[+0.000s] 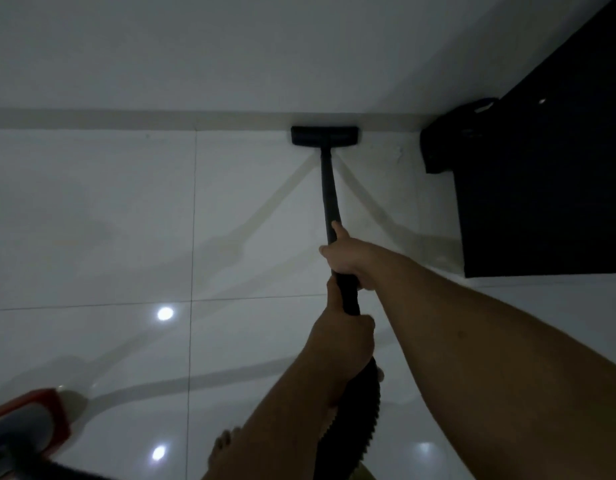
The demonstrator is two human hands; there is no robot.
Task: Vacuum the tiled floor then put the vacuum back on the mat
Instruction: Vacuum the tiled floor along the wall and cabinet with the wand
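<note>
Both my hands are wrapped round the wand (329, 195): my right hand (348, 254) grips it higher up, fingers curled over the tube, and my left hand (341, 337) grips lower down, just where the tube meets the ribbed hose (355, 414) running off the bottom edge of the frame.

The wand's long axis runs almost straight up the picture from my hands, leaning a touch left. At its far end the head (323, 136) lies flat on the floor (92, 220), its wide side square against the foot of the wall (195, 46), right of centre in the upper half. So my right hand is the nearer one to the head, and the whole tool points directly away from me.

A dark cabinet (542, 168) fills the upper right, with a dark bag (448, 140) at its corner, near the head's right end. A red-edged body, probably the vacuum (29, 420), sits at lower left. I see no mat.

With the head already at the wall, I judge the next stroke must be a pull straight back along that axis.
</note>
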